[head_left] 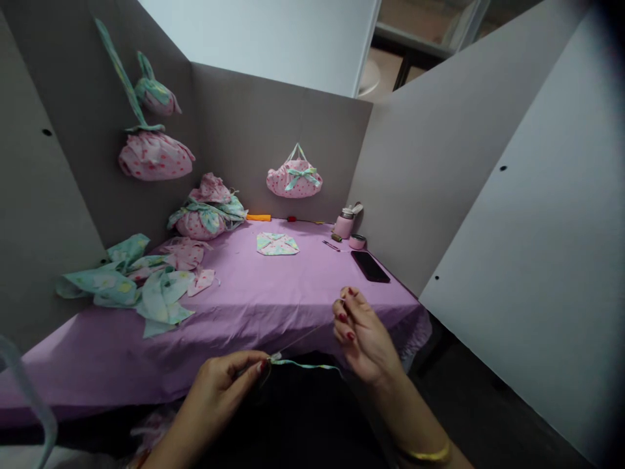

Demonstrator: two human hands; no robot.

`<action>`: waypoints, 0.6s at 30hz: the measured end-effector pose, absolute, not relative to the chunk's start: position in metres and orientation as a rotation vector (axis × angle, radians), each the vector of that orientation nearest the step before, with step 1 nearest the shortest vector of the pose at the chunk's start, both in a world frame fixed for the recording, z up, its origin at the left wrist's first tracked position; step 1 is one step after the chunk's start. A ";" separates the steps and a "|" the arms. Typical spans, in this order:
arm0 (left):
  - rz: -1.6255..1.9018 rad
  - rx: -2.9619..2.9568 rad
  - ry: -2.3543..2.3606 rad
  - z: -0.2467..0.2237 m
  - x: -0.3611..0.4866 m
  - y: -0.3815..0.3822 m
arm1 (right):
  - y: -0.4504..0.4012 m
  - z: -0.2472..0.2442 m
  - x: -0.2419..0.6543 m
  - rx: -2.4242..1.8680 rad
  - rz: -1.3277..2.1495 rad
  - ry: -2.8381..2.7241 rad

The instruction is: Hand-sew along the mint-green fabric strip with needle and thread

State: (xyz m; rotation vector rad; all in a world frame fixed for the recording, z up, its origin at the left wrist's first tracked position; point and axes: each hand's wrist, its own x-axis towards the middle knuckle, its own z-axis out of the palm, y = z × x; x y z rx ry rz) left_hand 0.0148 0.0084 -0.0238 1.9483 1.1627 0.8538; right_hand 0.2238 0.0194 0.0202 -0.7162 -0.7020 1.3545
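Note:
My left hand (234,381) pinches the end of a narrow green patterned fabric strip (305,365) between thumb and fingertips, at the table's near edge. A small whitish bit shows at the pinch. From there the strip trails off to the right, its far end loose. A thin pale thread (305,336) runs taut from the strip up to my right hand (361,332), which is raised with thumb and fingers closed on it. Whether a needle is also between those fingers is too small to tell.
A purple cloth covers the table (244,280). Green and pink fabric pieces (161,280) lie at left, with a folded fabric square (277,243) mid-table. At right are a phone (370,266), a pink bottle (344,225) and tweezers-like snips (331,245). Fabric pouches (294,179) hang on the grey partitions.

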 end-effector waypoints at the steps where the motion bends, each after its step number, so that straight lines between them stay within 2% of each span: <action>1: 0.854 1.956 1.163 -0.023 0.015 0.008 | 0.018 0.028 0.229 -0.708 1.365 -0.720; 4: 0.879 1.964 1.146 -0.019 0.017 0.008 | 0.015 0.038 0.231 -0.711 1.325 -0.782; 8: 0.908 1.886 1.164 -0.017 0.017 0.007 | 0.014 0.020 0.214 -0.812 1.202 -0.934; 14: 0.973 1.773 1.109 -0.018 0.015 0.008 | 0.006 -0.013 0.185 -1.187 0.959 -1.606; 18: 1.009 1.756 1.123 -0.021 0.014 0.009 | 0.001 -0.017 0.180 -1.175 1.037 -1.659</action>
